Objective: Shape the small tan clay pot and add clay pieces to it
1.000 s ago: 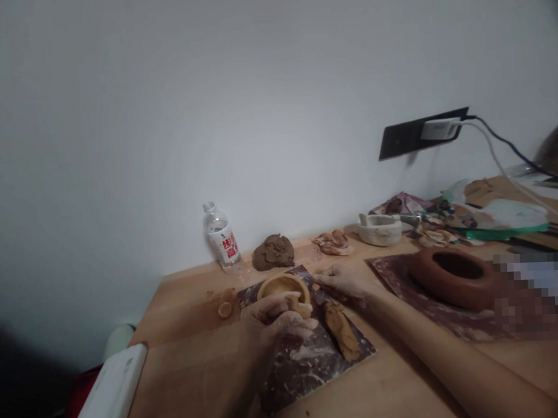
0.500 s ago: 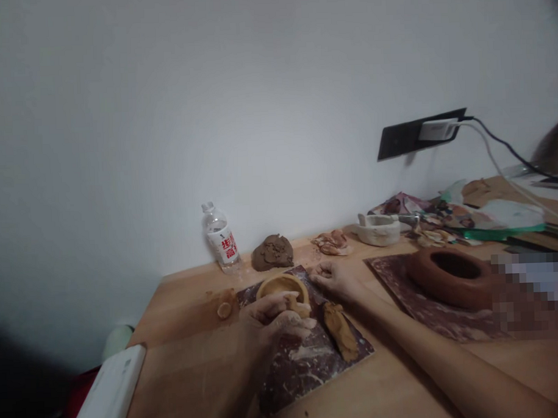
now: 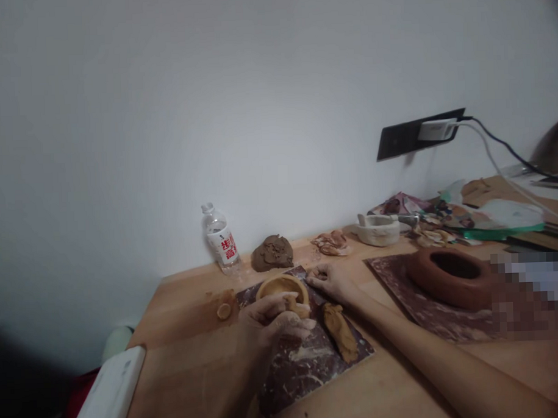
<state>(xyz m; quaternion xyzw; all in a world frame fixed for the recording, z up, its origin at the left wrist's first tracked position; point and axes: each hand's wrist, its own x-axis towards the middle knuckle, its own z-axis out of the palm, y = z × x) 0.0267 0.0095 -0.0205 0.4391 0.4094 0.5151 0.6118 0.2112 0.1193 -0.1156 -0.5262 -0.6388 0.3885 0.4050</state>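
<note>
My left hand [image 3: 271, 319] is closed in a pinch on a small piece of ochre clay [image 3: 297, 307], right at the near rim of a round clay bowl [image 3: 281, 284]. The bowl sits on a dark, clay-smeared board [image 3: 307, 372]. By the board's far right corner rests my right hand [image 3: 330, 281], its fingers curled in; whether they grip anything is hidden. A flattened strip of ochre clay [image 3: 340, 332] lies on the board's right side, below my right wrist.
Behind the board are a water bottle [image 3: 223, 241], a brown clay lump [image 3: 274, 253], clay scraps [image 3: 332, 242] and a whitish bowl [image 3: 378, 230]. To the right, a reddish-brown hollow clay form [image 3: 450, 276] rests on a second board [image 3: 429, 316]. A bottle cap [image 3: 224, 311] lies left.
My right hand has shifted slightly left along the board's far corner. My left hand stays nearly still at the bowl's rim.
</note>
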